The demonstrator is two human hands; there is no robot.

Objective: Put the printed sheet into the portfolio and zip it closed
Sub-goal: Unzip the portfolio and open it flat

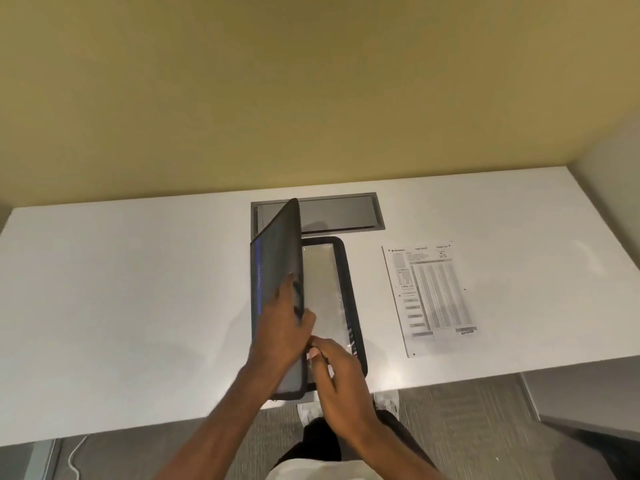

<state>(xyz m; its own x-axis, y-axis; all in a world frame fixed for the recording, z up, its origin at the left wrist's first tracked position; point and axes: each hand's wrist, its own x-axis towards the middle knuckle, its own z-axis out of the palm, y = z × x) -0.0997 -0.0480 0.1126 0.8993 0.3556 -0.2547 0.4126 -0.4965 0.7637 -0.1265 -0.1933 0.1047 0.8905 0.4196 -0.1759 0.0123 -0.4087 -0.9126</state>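
portfolio point(277, 258): dark gray w/ blue stripe along spine side, lying on white table point(121, 289) near front edge, unzipped. cover raised to roughly upright, tilted left; base half flat on table, dark border round a clear/glossy inner pocket.
left hand point(282, 327): fingers spread over outside of raised cover, thumb hooked over its free edge, so closed on the cover, propping it up.
right hand point(334, 372): at near end of base half, fingers curled, tips touching inner edge by the pocket. whether it pinches anything: cannot tell.
printed sheet point(429, 296): flat on table, right of portfolio, apart from it, not touched by either hand. table/grid print, text too small to read.
gray hatch point(339, 213): set in table just behind portfolio, lid shut.
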